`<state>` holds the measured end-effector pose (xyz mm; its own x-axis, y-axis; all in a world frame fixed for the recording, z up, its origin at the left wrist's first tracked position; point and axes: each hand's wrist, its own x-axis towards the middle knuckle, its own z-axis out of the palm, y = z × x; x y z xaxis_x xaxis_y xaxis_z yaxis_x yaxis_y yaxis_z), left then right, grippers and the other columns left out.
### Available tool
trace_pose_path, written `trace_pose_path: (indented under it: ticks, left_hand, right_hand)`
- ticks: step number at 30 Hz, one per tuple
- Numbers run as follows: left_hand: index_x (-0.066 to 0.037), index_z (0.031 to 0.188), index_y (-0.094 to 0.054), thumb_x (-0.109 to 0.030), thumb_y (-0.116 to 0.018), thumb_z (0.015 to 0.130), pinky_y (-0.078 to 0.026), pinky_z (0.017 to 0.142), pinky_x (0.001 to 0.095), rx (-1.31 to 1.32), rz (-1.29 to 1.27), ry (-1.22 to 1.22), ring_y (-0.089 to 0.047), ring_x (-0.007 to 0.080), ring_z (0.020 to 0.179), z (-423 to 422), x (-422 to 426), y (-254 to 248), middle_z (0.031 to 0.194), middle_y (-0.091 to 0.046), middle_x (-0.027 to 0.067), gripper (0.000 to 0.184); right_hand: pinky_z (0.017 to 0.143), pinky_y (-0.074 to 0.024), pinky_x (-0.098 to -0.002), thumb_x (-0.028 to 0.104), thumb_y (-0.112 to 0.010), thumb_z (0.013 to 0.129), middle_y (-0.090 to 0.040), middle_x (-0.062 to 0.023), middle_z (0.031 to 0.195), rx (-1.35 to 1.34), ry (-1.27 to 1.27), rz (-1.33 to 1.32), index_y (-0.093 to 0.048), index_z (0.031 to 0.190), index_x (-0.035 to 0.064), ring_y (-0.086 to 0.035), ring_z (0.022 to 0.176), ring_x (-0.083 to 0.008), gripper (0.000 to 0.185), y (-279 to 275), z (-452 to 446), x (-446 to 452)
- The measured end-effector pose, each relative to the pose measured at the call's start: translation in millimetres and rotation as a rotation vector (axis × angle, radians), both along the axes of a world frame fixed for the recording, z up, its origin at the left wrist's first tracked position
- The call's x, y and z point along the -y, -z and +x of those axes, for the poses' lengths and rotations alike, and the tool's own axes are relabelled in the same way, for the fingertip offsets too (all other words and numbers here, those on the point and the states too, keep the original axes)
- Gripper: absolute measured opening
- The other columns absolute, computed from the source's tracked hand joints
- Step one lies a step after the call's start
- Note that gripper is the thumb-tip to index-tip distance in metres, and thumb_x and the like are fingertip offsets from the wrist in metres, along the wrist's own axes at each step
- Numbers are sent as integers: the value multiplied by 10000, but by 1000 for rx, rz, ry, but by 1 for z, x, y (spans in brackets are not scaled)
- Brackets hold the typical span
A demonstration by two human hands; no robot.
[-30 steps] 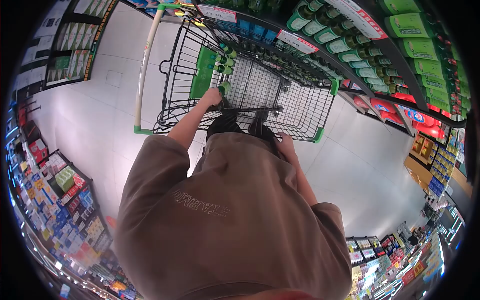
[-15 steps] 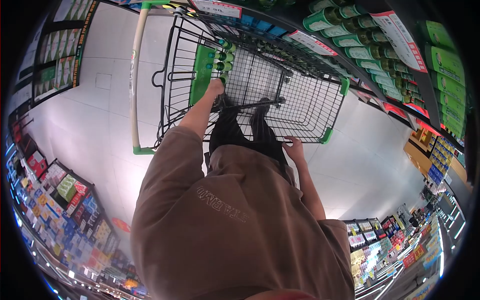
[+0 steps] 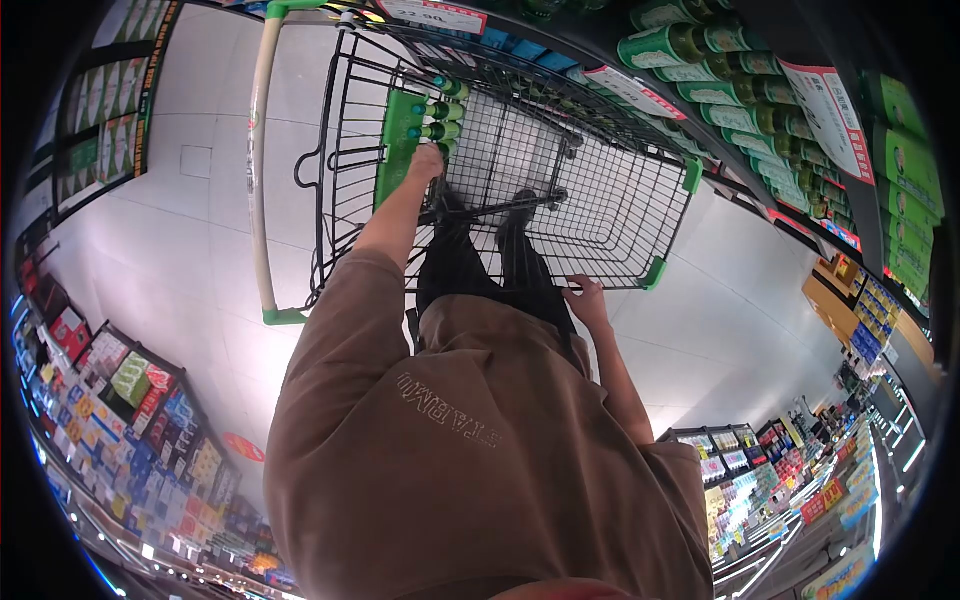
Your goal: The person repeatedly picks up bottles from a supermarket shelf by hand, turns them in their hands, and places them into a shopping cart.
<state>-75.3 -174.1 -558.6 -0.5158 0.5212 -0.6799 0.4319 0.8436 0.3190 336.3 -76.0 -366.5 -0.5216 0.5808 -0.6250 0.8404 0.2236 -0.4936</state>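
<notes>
My left hand (image 3: 427,162) reaches down into the black wire shopping cart (image 3: 640,225) and is closed around a green bottle (image 3: 447,147), most of which my fingers hide. Beside it, several green bottles (image 3: 437,110) lie in a row against the green panel (image 3: 397,140) of the cart. At the cart's near side, my right hand (image 3: 586,298) has its fingers bent over the top rim, near the green corner piece.
A shelf on the right holds stacked green bottles (image 3: 735,95), green boxes (image 3: 910,190) and price tags (image 3: 830,120). The cart's pale handle bar (image 3: 260,160) is on the left. Display stacks (image 3: 130,385) stand at the lower left; pale floor (image 3: 200,240) surrounds the cart.
My left hand has shifted slightly left and up, staying at the bottle row. The cart's handle end has moved a little left in view. My right hand stays at the rim.
</notes>
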Motion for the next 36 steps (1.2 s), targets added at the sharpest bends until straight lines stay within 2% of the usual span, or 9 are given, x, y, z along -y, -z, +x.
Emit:
trace_pose_path:
  ticks: [3, 5, 8, 12, 15, 17, 23, 32, 36]
  left_hand:
    - [42, 895, -575, -155, -522, 795, -516, 777, 417, -33, 42, -100, -618, 379, 896, 2, 0, -12, 923, -628, 238, 227]
    - [42, 916, -557, -159, -565, 784, -514, 782, 418, -61, 25, -263, -611, 385, 911, 3, 0, -28, 945, -615, 261, 241]
    - [38, 982, -511, -130, -577, 768, -511, 773, 430, -148, 97, -325, -613, 398, 878, 6, 9, -22, 912, -613, 269, 280]
    - [40, 1037, -454, -78, -560, 765, -505, 767, 453, -194, 192, -268, -600, 419, 873, 14, 18, -31, 945, -582, 295, 314]
    - [40, 1060, -433, -12, -565, 739, -502, 760, 466, -270, 242, -261, -584, 430, 888, 21, 22, -38, 1066, -510, 303, 351]
    - [30, 1074, -432, 34, -585, 712, -504, 766, 464, -263, 230, -232, -568, 437, 924, 24, 24, -43, 1180, -420, 289, 393]
    - [-13, 1132, -434, 39, -630, 686, -530, 731, 426, -318, 123, -147, -603, 382, 883, 24, 24, -60, 1244, -398, 200, 490]
    - [-43, 1183, -454, 40, -642, 671, -535, 721, 419, -338, 108, -91, -615, 357, 861, 22, 30, -76, 1286, -380, 157, 552]
    - [-85, 1170, -475, -25, -588, 739, -503, 763, 423, -347, 104, -114, -550, 351, 982, 31, 32, -105, 1271, -392, 137, 449]
  right_hand:
    - [968, -310, -479, 250, -656, 714, -650, -86, 970, 14, 25, -53, -639, 943, 66, -605, 922, -261, 294, 5, 2, 1]
    - [980, -290, -481, 258, -646, 722, -652, -77, 967, 49, 11, -60, -642, 954, 74, -607, 920, -244, 296, 10, 3, 2]
    - [987, -281, -477, 257, -643, 724, -655, -68, 968, 106, -47, -53, -646, 964, 88, -613, 906, -236, 293, 4, -3, 1]
    - [990, -280, -475, 261, -639, 725, -658, -76, 970, 106, -39, -66, -647, 978, 98, -620, 888, -234, 301, 3, -6, -1]
    - [986, -288, -466, 266, -634, 725, -663, -85, 965, 83, -12, -86, -649, 982, 103, -629, 863, -234, 304, 5, -6, -2]
    - [895, -437, -372, 214, -635, 725, -676, -103, 916, 68, -35, -57, -642, 972, 60, -654, 853, -242, 291, 0, -9, -3]
    - [861, -458, -372, 224, -640, 721, -676, -102, 913, 89, -63, -14, -647, 960, 61, -648, 858, -254, 289, -5, -11, -2]
    - [818, -499, -355, 233, -643, 719, -675, -125, 920, 32, -59, -4, -661, 966, 63, -654, 859, -256, 300, 2, -7, -1]
    - [801, -512, -336, 237, -642, 721, -676, -111, 925, 68, -76, 23, -669, 958, 75, -656, 858, -254, 289, 11, -4, 1]
